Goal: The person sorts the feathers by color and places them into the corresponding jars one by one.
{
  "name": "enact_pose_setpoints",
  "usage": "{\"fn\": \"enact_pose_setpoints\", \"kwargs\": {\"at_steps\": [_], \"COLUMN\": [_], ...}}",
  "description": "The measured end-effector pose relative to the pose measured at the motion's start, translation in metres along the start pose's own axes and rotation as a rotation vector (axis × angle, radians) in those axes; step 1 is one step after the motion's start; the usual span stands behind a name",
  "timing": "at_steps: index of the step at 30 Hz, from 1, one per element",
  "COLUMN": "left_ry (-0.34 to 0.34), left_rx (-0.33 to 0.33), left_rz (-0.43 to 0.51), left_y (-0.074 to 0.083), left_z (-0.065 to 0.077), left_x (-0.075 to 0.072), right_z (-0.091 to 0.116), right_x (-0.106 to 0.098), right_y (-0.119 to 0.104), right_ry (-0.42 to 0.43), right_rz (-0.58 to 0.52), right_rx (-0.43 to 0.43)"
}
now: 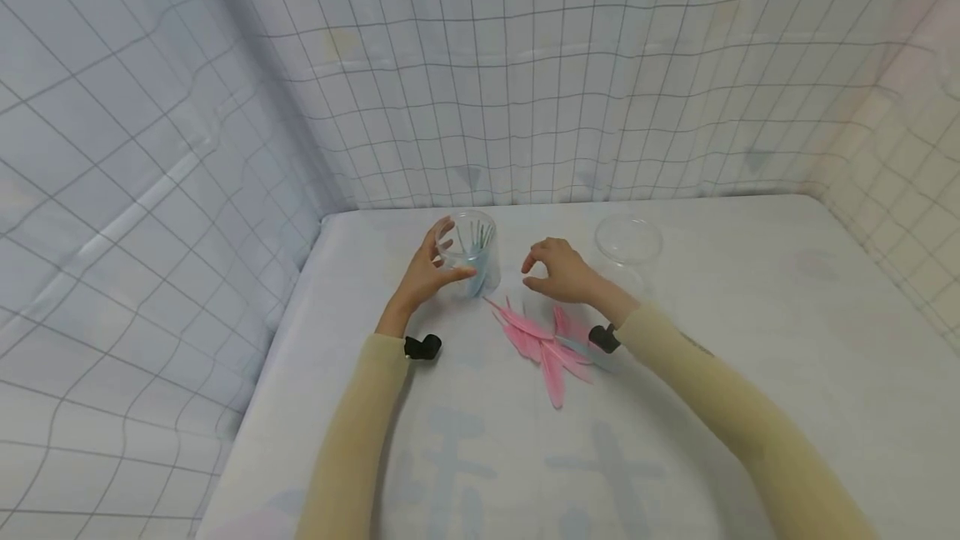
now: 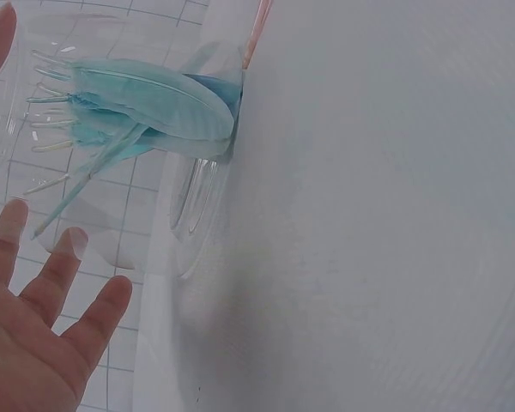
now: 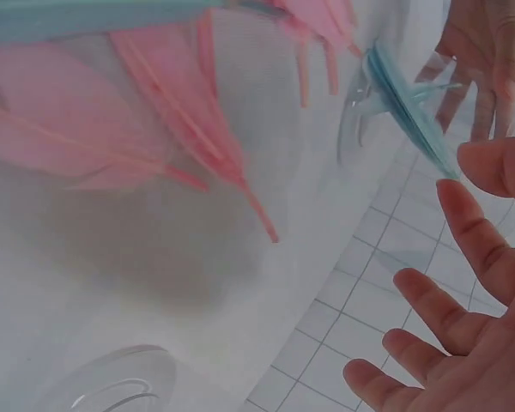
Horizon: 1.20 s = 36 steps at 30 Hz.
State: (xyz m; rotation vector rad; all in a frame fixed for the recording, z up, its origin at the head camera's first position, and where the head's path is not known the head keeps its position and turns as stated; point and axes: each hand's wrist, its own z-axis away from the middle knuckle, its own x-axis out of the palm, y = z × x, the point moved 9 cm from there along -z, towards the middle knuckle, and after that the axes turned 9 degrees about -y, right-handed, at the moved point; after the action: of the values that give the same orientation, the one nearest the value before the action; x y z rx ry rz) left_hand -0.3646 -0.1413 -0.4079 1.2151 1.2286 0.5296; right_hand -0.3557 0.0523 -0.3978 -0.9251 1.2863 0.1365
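Observation:
A clear plastic cup (image 1: 491,261) stands near the back of the table with several light blue feathers (image 2: 154,107) in it, their quills pointing up. My left hand (image 1: 429,273) holds the cup from its left side, thumb in front and fingers round the back. To the right of the cup, my right hand (image 1: 562,271) hovers with nothing in it; its thumb and index finger are a little apart and its other fingers loosely bent. Just below the hands, several pink feathers (image 1: 551,365) lie in a loose pile, with a light blue feather (image 1: 588,352) among them.
A second clear plastic cup (image 1: 630,242) stands behind the right hand, and part of its base shows in the right wrist view. The white-covered table (image 1: 480,457) meets a grid-patterned curtain (image 1: 525,107) at the back, with more curtain on both sides.

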Motion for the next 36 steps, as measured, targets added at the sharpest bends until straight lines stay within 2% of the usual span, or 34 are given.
{"fn": "enact_pose_setpoints", "kwargs": {"at_steps": [4,8,15,20,24,27,31,36], "left_ry": [-0.004,-0.006,-0.001,-0.004,-0.004,0.004,0.017,0.032], "left_rx": [-0.005,-0.01,0.0,0.001,0.004,0.003,-0.001,0.0], "left_rz": [0.006,0.012,0.01,0.008,0.018,0.013,-0.003,-0.003], "left_y": [0.0,-0.002,-0.002,-0.002,-0.005,-0.017,-0.034,-0.036], "left_z": [0.0,0.0,0.0,0.0,-0.002,-0.006,-0.012,-0.012], "left_x": [0.0,0.0,-0.001,-0.001,-0.001,-0.001,-0.001,-0.002], "right_z": [0.01,0.02,0.029,0.031,0.031,0.031,0.031,0.027], "right_x": [0.012,0.023,0.041,0.049,0.051,0.049,0.04,0.02], "right_y": [0.01,0.012,0.016,0.014,0.009,0.006,0.006,0.007], "right_ry": [-0.077,-0.139,-0.261,-0.297,-0.288,-0.276,-0.234,-0.11], "right_rz": [0.101,0.185,0.253,0.319,0.352,0.35,0.294,0.175], "right_rx": [0.071,0.076,0.102,0.111,0.102,0.098,0.112,0.097]}}
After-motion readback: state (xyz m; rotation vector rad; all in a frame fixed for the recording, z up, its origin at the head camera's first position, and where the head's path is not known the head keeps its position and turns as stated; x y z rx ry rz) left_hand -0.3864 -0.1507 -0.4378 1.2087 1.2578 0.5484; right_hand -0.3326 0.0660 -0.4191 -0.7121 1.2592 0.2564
